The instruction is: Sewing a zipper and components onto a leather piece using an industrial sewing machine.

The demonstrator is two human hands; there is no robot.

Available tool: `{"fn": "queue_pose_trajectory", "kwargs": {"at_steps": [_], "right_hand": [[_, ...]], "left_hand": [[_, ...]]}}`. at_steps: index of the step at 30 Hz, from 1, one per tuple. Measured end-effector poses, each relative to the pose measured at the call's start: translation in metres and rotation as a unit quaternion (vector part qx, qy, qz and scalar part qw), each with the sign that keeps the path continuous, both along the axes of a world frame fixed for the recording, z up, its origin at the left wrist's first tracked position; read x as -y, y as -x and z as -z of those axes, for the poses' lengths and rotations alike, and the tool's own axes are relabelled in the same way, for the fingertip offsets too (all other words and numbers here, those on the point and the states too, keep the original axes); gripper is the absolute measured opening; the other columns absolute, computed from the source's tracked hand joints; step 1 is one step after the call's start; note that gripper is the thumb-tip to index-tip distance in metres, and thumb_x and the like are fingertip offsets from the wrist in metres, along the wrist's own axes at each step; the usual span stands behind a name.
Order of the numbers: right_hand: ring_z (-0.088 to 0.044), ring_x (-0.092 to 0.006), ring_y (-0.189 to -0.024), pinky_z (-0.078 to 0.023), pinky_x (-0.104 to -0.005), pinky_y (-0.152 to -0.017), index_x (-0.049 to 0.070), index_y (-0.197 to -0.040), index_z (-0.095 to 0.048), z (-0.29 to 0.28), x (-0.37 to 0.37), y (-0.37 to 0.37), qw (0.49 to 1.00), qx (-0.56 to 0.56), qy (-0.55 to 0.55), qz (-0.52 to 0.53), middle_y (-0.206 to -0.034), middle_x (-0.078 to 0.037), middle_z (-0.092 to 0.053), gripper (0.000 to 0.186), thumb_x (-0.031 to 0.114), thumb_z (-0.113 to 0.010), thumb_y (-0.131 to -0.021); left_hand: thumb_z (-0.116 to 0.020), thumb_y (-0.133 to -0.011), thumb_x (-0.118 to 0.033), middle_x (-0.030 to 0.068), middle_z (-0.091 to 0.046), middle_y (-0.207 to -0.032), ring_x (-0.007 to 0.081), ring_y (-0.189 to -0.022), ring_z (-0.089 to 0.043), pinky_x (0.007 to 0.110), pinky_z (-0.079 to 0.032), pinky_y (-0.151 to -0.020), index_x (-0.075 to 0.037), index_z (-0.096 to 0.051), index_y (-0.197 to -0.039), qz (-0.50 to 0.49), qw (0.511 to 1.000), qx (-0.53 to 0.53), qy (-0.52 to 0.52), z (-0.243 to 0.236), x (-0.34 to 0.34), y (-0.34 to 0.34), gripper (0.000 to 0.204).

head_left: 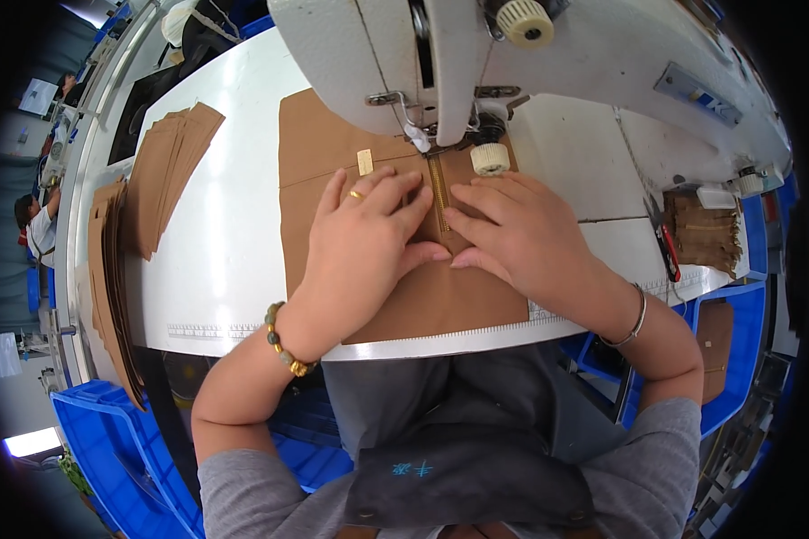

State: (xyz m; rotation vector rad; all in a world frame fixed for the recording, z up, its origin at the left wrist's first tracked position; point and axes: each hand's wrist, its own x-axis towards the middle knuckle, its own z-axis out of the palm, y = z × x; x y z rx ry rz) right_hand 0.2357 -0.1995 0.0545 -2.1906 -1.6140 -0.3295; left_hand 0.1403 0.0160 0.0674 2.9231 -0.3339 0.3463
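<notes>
Head view, looking down on a white worktop point(225, 269) at a sewing machine point(602, 54).

Brown fabric piece point(440, 301) lies flat on the worktop, directly in front of the person, its far end running under the machine head. A gold-toothed zipper point(440, 199) runs lengthwise along the fabric's middle, its upper end at the presser foot point(436, 139).

Left hand point(364, 242): palm down on the fabric, just left of the zipper. Fingers spread and extended, flat against the cloth, grasping nothing (they press rather than pinch). Ring on one finger; beaded bracelet point(283, 346) at the wrist.

Right hand point(521, 234): palm down on the fabric, just right of the zipper. Fingers extended and flat, tips pointing toward the zipper, also grasping nothing. Thin metal bangle point(634, 323) at the wrist. Fingertips of the two hands nearly meet across the zipper line; thumbs converge below it.

A small pale tag point(365, 162) lies on the fabric just beyond the left fingertips. A cream ridged knob point(490, 159) sits on the machine just beyond the right hand.

Surroundings: stacks of brown cut pieces point(157, 180) fan out on the worktop's left side, well apart from the hands. More brown pieces with zippers point(703, 232) are piled at the right edge, beside a red-handled tool point(667, 251). Blue plastic bins point(117, 449) stand below the worktop on the left.
</notes>
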Motion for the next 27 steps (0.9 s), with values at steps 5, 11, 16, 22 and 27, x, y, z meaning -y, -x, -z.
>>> {"fn": "queue_pose_trajectory", "kwargs": {"at_steps": [5, 11, 16, 22, 27], "right_hand": [[-0.068, -0.0286, -0.108, -0.054, -0.0422, -0.096, 0.003, -0.109, -0.074, -0.004, 0.004, 0.009, 0.999, -0.027, -0.026, -0.015, -0.113, -0.010, -0.070, 0.042, 0.026, -0.084, -0.075], [-0.068, -0.0272, -0.101, -0.054, -0.0414, -0.090, 0.003, -0.101, -0.073, -0.008, 0.004, 0.008, 0.999, -0.043, -0.026, -0.016, -0.107, -0.009, -0.068, 0.035, 0.024, -0.084, -0.074], [-0.068, -0.0264, -0.101, -0.053, -0.0413, -0.090, 0.003, -0.100, -0.072, -0.008, 0.002, 0.006, 0.999, -0.031, -0.020, -0.032, -0.105, -0.008, -0.068, 0.034, 0.024, -0.083, -0.076], [-0.068, -0.0262, -0.103, -0.053, -0.0412, -0.090, 0.003, -0.107, -0.074, -0.006, -0.005, -0.005, 0.999, -0.033, -0.004, -0.004, -0.109, -0.009, -0.070, 0.037, 0.025, -0.083, -0.078], [-0.068, -0.0263, -0.105, -0.053, -0.0400, -0.092, 0.004, -0.110, -0.074, -0.001, -0.012, -0.017, 1.000, -0.005, -0.010, 0.008, -0.112, -0.009, -0.070, 0.038, 0.025, -0.083, -0.079]], "left_hand": [[-0.084, -0.082, -0.032, 0.0109, -0.070, -0.136, 0.0335, -0.134, -0.062, 0.048, -0.051, -0.109, -0.005, -0.073, -0.131, 0.001, 0.994, -0.014, 0.111, 0.012, 0.011, 0.025, 0.057], [-0.086, -0.081, -0.029, 0.0138, -0.069, -0.137, 0.0341, -0.134, -0.062, 0.045, -0.054, -0.107, -0.002, -0.073, -0.129, 0.016, 0.989, 0.011, 0.148, 0.015, 0.015, 0.026, 0.056], [-0.084, -0.081, -0.033, 0.0130, -0.070, -0.135, 0.0330, -0.132, -0.064, 0.046, -0.054, -0.107, -0.005, -0.073, -0.129, 0.039, 0.993, -0.016, 0.112, 0.008, 0.011, 0.023, 0.057], [-0.081, -0.084, -0.037, 0.0080, -0.069, -0.136, 0.0296, -0.133, -0.063, 0.052, -0.049, -0.111, -0.008, -0.072, -0.132, 0.034, 0.998, 0.000, 0.058, 0.008, 0.002, 0.005, 0.057], [-0.079, -0.087, -0.037, 0.0078, -0.068, -0.137, 0.0290, -0.134, -0.062, 0.052, -0.047, -0.113, -0.008, -0.072, -0.134, 0.035, 0.998, 0.010, 0.043, 0.010, -0.006, -0.009, 0.055]]}}
